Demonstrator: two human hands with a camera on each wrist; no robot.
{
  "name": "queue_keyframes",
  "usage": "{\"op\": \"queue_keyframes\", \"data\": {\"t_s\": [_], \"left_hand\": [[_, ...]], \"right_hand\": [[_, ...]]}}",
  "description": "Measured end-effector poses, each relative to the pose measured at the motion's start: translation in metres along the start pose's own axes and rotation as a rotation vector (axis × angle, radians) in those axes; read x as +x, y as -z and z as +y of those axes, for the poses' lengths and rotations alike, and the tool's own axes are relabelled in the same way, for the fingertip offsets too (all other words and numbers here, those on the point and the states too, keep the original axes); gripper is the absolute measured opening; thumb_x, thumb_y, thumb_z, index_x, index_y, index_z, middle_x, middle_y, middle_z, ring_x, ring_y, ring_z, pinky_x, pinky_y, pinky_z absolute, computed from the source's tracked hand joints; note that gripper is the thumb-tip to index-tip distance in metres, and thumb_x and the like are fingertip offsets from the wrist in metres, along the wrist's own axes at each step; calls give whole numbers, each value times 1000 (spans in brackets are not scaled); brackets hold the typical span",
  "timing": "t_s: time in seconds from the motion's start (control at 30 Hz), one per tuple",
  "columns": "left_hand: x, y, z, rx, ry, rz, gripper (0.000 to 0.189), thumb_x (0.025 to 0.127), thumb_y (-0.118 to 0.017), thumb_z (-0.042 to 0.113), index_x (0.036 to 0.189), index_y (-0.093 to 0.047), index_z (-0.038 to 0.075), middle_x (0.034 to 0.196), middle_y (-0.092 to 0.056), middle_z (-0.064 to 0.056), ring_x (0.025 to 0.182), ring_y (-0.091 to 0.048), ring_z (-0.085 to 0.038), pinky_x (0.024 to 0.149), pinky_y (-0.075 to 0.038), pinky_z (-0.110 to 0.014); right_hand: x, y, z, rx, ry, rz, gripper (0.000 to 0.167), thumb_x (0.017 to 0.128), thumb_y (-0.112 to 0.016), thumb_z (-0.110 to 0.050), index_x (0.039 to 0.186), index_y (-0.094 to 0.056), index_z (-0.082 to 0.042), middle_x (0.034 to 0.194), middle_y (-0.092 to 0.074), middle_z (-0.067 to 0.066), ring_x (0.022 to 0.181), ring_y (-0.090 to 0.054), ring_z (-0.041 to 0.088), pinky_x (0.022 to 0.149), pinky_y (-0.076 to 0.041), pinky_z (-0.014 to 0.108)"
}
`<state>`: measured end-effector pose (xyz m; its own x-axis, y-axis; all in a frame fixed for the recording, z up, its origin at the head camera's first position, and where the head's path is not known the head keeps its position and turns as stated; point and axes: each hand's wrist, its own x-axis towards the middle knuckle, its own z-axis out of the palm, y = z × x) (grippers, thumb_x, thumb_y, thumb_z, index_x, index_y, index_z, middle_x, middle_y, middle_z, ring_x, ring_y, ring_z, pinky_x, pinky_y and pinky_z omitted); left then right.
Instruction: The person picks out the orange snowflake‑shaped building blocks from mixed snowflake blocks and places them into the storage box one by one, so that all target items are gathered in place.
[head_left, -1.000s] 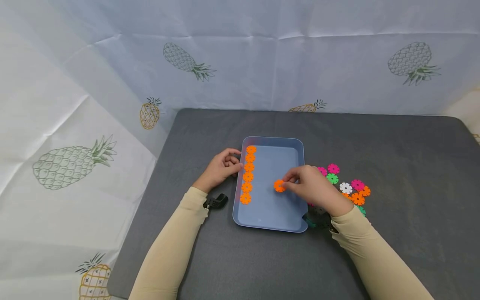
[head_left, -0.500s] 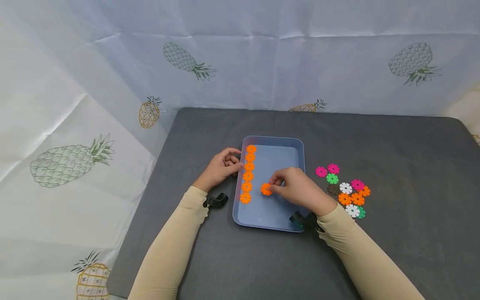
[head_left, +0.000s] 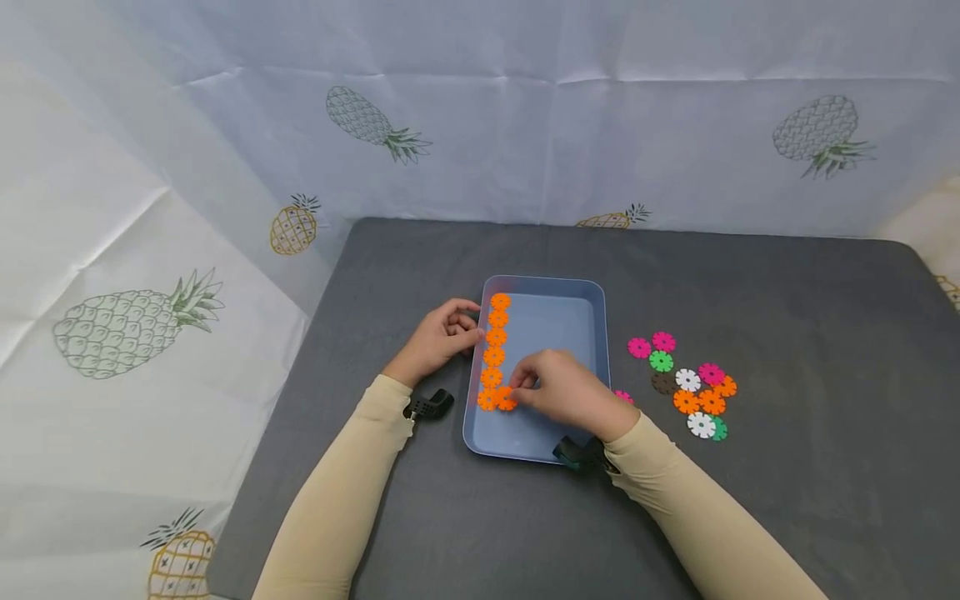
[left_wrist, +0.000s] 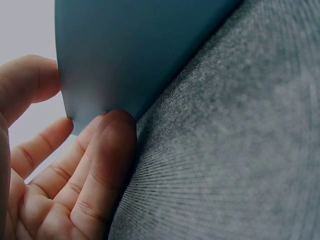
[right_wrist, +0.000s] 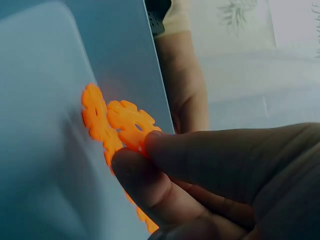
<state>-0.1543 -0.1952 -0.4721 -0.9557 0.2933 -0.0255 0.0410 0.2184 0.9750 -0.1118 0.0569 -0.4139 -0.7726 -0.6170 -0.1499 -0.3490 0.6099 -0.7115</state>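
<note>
In the head view, my right hand (head_left: 570, 392) is over the blue tray (head_left: 562, 321) and pinches an orange notched plastic disc (right_wrist: 132, 122) between thumb and finger. That disc is right beside the lowest one in a column of orange discs (head_left: 494, 356) along the tray's left wall. My left hand (head_left: 438, 340) is at the outside of the same wall. Close up in the left wrist view, its fingertips (left_wrist: 117, 125) rest against the tray's outer side, with one finger near the rim. The right fingers cover part of the pinched disc.
To the right of the tray, loose notched discs lie on the dark grey tabletop (head_left: 810, 358): pink (head_left: 663, 341), green (head_left: 661, 361), white (head_left: 687, 380), brown (head_left: 663, 382) and orange (head_left: 712, 402). A pineapple-print cloth (head_left: 487, 150) hangs behind the table.
My right hand has carried the orange disc leftward and slightly down across the tray to the bottom of the column. The left hand has stayed at the tray's wall.
</note>
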Motion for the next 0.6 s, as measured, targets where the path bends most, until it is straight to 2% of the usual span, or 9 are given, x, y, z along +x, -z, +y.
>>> {"op": "queue_keyframes", "data": {"t_s": [0.2,0.4,0.6], "left_hand": [[0,0,0,6,-4,1,44,99,-72,9,138,-56,-3,98,-70,-13,73,-63,-17,71,-55,-26],[0,-1,-1,13,-1,-1,43,99,-72,10,138,-56,-2,98,-70,-13,73,-64,-17,71,-56,-26],[0,-2,0,10,-4,3,43,100,-71,8,138,-55,-2,99,-70,-13,73,-64,-17,72,-56,-27]], "right_hand": [[3,-9,-5,-3,0,-64,11,90,-78,-8,81,-77,-13,66,-65,-9,58,-54,8,57,-45,25],[5,-14,-5,3,46,-115,15,91,-79,-8,78,-75,-13,66,-63,-9,60,-53,6,59,-45,23],[8,-16,-7,-20,26,-163,20,93,-76,-9,74,-72,-14,63,-58,-8,57,-50,7,58,-43,23]]}}
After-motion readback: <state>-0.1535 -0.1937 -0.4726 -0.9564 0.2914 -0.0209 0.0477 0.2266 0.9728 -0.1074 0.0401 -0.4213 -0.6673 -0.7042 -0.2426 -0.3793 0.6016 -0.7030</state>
